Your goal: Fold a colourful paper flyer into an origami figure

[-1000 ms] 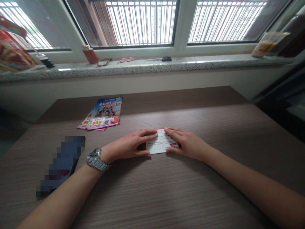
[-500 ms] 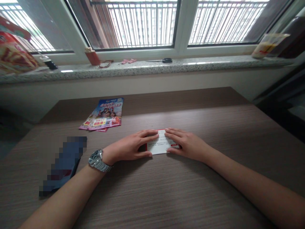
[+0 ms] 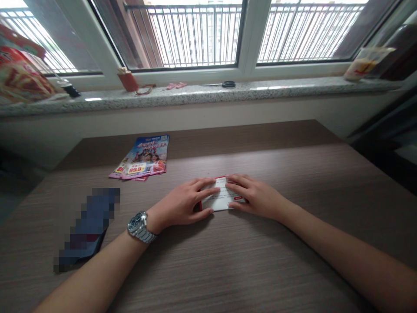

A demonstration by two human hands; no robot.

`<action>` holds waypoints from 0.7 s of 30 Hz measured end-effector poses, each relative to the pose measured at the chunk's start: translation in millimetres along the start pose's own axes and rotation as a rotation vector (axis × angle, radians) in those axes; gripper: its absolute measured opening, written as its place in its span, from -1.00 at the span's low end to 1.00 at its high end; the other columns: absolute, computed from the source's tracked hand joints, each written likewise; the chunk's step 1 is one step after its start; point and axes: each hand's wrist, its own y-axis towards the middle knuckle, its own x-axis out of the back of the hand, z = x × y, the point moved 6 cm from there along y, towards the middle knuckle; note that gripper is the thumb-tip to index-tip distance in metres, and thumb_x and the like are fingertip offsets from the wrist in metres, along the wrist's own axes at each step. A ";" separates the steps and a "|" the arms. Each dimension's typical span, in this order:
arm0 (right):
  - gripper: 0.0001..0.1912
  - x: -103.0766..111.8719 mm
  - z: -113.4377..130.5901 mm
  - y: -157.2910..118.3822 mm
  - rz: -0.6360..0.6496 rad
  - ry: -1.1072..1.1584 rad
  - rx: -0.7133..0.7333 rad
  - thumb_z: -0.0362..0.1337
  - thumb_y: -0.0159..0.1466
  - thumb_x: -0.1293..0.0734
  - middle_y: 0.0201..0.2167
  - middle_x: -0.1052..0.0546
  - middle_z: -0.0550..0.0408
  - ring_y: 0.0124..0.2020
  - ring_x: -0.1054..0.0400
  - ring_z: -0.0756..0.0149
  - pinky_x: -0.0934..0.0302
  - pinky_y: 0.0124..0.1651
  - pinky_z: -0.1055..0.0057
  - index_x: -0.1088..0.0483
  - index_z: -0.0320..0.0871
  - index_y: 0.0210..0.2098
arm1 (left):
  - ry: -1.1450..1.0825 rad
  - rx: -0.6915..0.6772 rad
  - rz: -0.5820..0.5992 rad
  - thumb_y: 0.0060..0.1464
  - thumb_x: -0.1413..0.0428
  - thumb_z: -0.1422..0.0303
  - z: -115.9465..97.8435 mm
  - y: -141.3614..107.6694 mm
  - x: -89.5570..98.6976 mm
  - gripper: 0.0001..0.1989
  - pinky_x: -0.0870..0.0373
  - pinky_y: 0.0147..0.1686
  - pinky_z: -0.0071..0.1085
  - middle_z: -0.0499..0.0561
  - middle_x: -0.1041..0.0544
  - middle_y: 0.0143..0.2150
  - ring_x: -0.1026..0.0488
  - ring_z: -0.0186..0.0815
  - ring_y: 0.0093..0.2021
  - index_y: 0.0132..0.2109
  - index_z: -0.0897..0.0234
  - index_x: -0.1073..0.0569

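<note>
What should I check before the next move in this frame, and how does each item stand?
1. Left hand touching the white card: ok, over its left side.
2. Right hand touching the card: ok, over its right side.
3. Card a single sheet or folded: cannot tell; the hands cover much of it.
4. Leaflets apart from both hands: ok, farther back on the left.
5. Scissors away from the hands: ok, on the windowsill.
6. Blue item identified: cannot tell, pixelated.

I am viewing through one head-worn camera, facing forward and down over the nearby desk [image 3: 228, 269] toward the window [image 3: 248, 39]; glare is seemingly limiting distant detail.
</note>
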 end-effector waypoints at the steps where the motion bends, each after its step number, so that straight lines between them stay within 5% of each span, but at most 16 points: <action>1: -0.51 1.5 0.2 0.2 -0.016 -0.006 0.012 -0.04 0.37 -0.36 0.27 -0.41 -0.24 0.30 -0.29 -0.09 -0.32 0.26 -0.07 -0.41 -0.17 0.19 | 0.008 0.010 -0.007 0.28 -0.13 0.20 -0.2 0.4 -0.6 -0.45 -0.30 0.30 -0.03 0.17 -0.27 0.40 -0.28 -0.02 0.35 0.37 0.09 -0.28; 12: -0.71 5.6 4.9 -0.5 -0.017 -0.102 0.064 -0.18 0.45 -0.28 0.10 -0.57 -0.11 0.11 -0.45 -0.01 -0.39 0.13 -0.01 -0.50 -0.09 0.08 | 0.157 0.156 -0.109 0.27 -0.11 0.00 2.8 0.7 -2.7 -0.42 -0.36 0.19 0.08 0.25 -0.35 0.29 -0.35 0.06 0.21 0.33 0.15 -0.33; 21: -0.71 3.4 -4.6 -1.5 -0.012 -0.021 0.023 -0.21 0.46 -0.25 0.18 -0.52 -0.10 0.24 -0.39 0.04 -0.26 0.31 -0.01 -0.46 -0.12 0.11 | 0.160 0.119 -0.111 0.38 0.00 0.11 6.3 1.5 -1.4 -0.55 -0.33 0.22 0.03 0.20 -0.37 0.31 -0.34 0.00 0.25 0.30 0.14 -0.38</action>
